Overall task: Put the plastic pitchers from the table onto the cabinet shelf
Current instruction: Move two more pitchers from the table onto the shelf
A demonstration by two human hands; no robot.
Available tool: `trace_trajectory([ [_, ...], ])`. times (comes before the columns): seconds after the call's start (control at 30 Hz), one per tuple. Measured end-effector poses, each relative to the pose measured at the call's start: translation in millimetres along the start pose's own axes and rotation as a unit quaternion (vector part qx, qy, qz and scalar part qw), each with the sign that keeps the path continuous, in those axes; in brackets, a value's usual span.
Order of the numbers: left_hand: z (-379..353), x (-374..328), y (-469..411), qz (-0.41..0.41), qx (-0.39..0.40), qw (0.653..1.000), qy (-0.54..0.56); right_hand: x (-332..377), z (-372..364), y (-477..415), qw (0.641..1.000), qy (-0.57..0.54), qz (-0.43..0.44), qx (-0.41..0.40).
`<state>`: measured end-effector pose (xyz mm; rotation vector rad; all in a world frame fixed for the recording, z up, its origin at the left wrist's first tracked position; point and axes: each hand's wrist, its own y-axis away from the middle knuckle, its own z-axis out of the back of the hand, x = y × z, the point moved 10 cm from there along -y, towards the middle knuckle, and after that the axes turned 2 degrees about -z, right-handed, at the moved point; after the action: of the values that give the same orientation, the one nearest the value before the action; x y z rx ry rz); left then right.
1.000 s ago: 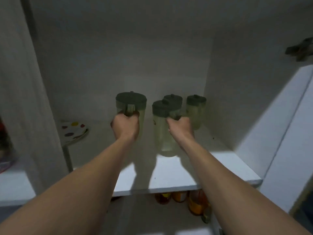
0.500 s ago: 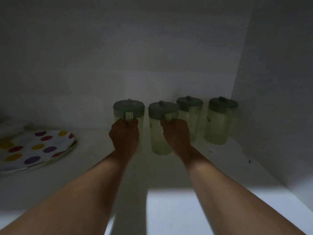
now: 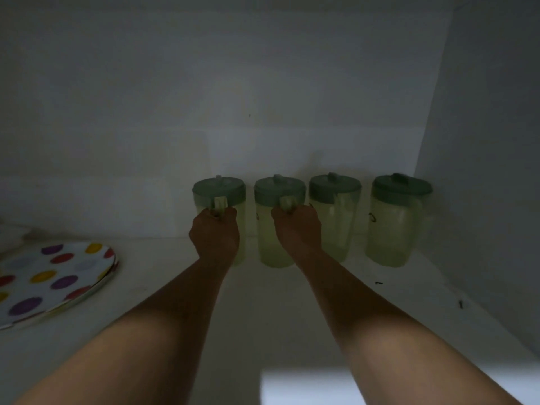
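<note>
At the shelf's [image 3: 292, 302] back edge stand four lidded pitchers. The left hand [image 3: 214, 236] grips one handle [image 3: 219, 204], the right hand [image 3: 298, 232] its neighbour's [image 3: 286, 204]. Thin, stiff, apparently empty plastic likely handles light and tippy; the handle is the surest hold.

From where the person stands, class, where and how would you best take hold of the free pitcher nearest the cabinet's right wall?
Grip the rightmost pitcher around its pale cylindrical body, below the green lid, coming from the front. It stands upright with open shelf before it, while the side wall crowds its right. Its handle is not clearly visible in the dim light, so the body is probably safer.
</note>
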<state>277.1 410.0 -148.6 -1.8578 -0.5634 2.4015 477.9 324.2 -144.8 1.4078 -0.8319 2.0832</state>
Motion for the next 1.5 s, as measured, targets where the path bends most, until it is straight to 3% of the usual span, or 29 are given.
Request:
trace_trajectory([
  [0.17,-4.4,12.7,-7.8,0.036,0.041,0.993,-0.107,0.1,-3.0,-0.1,0.998,0.042,-0.022,0.036],
  [0.3,11.6,12.1,6.3,0.057,-0.009,0.975,-0.214,0.9,0.6,15.1,0.992,0.095,-0.037,0.076],
  [0.4,22.0,-14.8,20.1,-0.012,-0.032,0.968,-0.249,9.6,11.5,27.9,0.983,0.167,-0.016,0.078],
  [0.7,34.8,-96.6,80.0,-0.198,0.074,0.938,-0.276,65.8,71.6,99.9,0.961,0.265,0.023,0.081],
  [0.93,76.8,-144.0,159.8,-0.343,0.176,0.877,-0.286,109.0,124.2,185.0,0.933,0.356,0.032,0.048],
  [1.2,172.8,-198.5,214.7,-0.403,0.146,0.845,-0.319,160.8,158.9,259.7,0.931,0.356,0.085,0.016],
  [1.5,326.0,-198.2,261.5,-0.397,0.046,0.842,-0.363,218.1,114.4,363.2,0.915,0.341,0.197,0.082],
])
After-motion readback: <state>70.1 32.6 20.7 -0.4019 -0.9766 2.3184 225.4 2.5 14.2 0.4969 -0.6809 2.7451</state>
